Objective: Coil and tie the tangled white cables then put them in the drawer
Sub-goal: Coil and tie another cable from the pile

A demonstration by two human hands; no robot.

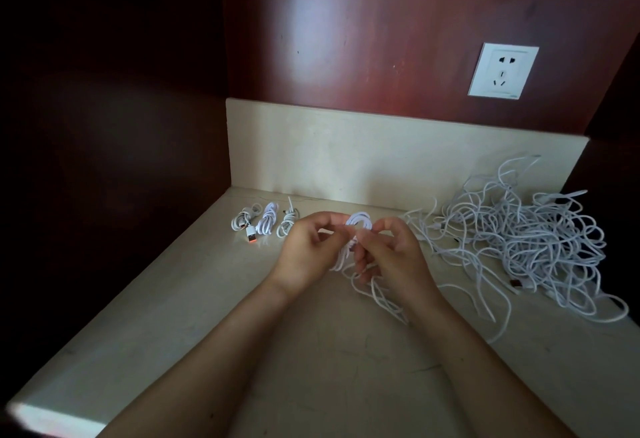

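My left hand [306, 247] and my right hand [388, 250] meet above the middle of the counter, both pinching one partly coiled white cable [360, 223]. Its loops show between my fingertips and its loose end trails down onto the counter below my right hand. A big tangled pile of white cables [526, 240] lies to the right. Three tied cable coils [266, 221] lie in a row at the back left, one with an orange-tipped USB plug [250, 234]. No drawer is in view.
The beige stone counter [207, 316] has a raised back ledge [381, 157]. Dark wood panels close in the left side and the back. A white wall socket [502, 70] sits up on the right. Loose cable ends spread towards the right front edge.
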